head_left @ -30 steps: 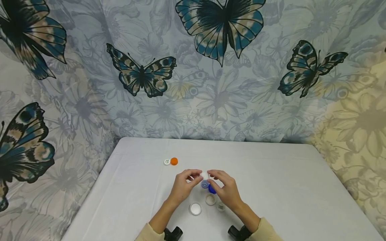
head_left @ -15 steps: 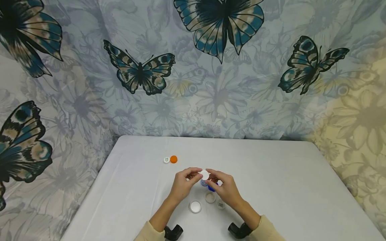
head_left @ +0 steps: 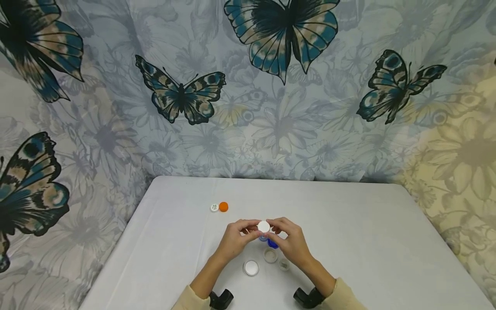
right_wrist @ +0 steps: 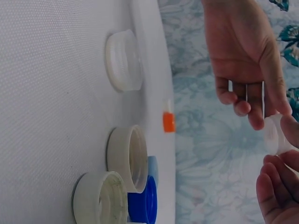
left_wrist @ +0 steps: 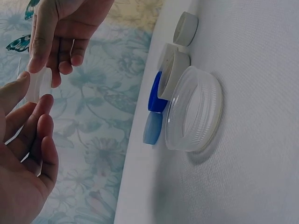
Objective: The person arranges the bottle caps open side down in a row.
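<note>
A round white bottle cap (head_left: 263, 226) is held up off the table, tilted so that its flat face shows to the head view. My left hand (head_left: 236, 237) pinches it from the left with thumb and fingertips, and my right hand (head_left: 289, 239) does the same from the right. In both wrist views the cap looks translucent, with the thumbs and fingertips around its rim. Below the hands lie a light blue cap (left_wrist: 153, 128), a dark blue cap (right_wrist: 143, 200) and an off-white cap (right_wrist: 127, 158), close together.
Nearer the body are a wide clear ridged lid (left_wrist: 194, 109) and a pale cap (head_left: 284, 264). Farther left stand an orange cap (head_left: 223, 206) and a small white cap (head_left: 215, 208) with dark marks. A butterfly-print cloth (head_left: 248, 142) hangs behind the white table (head_left: 368, 241).
The white cap has turned from mostly hidden between the fingers to showing its flat face. My left thumb has shifted to its lower edge; the other caps have stayed in place.
</note>
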### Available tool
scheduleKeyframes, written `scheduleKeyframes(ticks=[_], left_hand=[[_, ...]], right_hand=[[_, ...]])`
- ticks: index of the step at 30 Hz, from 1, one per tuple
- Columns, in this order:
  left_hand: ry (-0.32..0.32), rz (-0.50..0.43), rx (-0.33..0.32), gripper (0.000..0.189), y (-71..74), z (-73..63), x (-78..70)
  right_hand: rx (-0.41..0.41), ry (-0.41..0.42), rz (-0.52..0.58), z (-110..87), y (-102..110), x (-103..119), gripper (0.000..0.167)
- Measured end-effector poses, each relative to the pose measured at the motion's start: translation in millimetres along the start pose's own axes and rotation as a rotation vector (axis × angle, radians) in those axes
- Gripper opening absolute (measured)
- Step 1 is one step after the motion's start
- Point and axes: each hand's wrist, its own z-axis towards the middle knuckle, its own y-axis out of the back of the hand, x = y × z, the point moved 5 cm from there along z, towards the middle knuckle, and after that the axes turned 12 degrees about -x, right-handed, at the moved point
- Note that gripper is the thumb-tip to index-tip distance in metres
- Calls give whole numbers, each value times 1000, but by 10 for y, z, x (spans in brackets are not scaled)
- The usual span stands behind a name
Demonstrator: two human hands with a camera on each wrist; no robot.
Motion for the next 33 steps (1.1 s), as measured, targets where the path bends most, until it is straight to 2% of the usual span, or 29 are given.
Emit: scheduleKeyframes(ticks=[7, 16, 23, 33], left_hand=[[-22, 51, -4, 28, -2, 11, 3], [-21, 69, -15, 29, -18, 3, 50], [-54, 107, -25, 28, 21, 35, 65], [-83, 195, -18, 28, 139, 182, 130]], right_hand=[[20, -34, -18, -22, 0, -13, 31], [62, -43, -8, -6, -2, -35, 28], [139, -91, -42, 69, -58, -81, 26], [270, -181, -60, 264, -247, -196, 29]])
